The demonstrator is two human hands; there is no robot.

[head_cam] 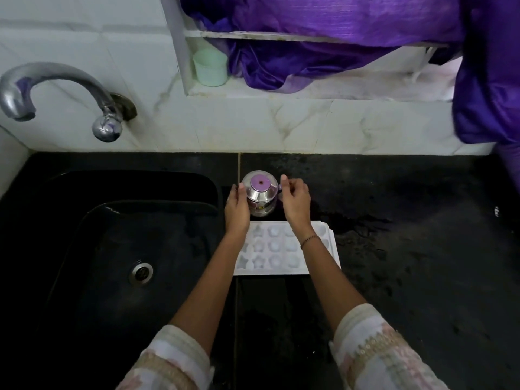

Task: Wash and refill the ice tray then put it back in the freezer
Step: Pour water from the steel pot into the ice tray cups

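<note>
Refilling stage, seen from the head camera. The white ice tray [284, 249] lies flat on the black table [408, 249], just right of the sink [112, 249], with its shaped cups facing up; whether they hold water cannot be told. Just behind the tray stands a steel jug [260, 197] with a purple lid. The left hand [237, 205] cups the jug's left side, fingers curled against the wall. The right hand [295, 201] sits at the jug's right side, fingers pinched closed at what appears to be the handle, though the handle is mostly hidden. The tap [56, 91] is well apart, over the sink's far left.

Judged step: lifting the jug to pour into the tray. To do it well, take the weight at the handle and steady the body with the left hand, tilt slowly, and fill each cup short of the rim so the tray can be carried level. The wet table may let the tray slide.
</note>
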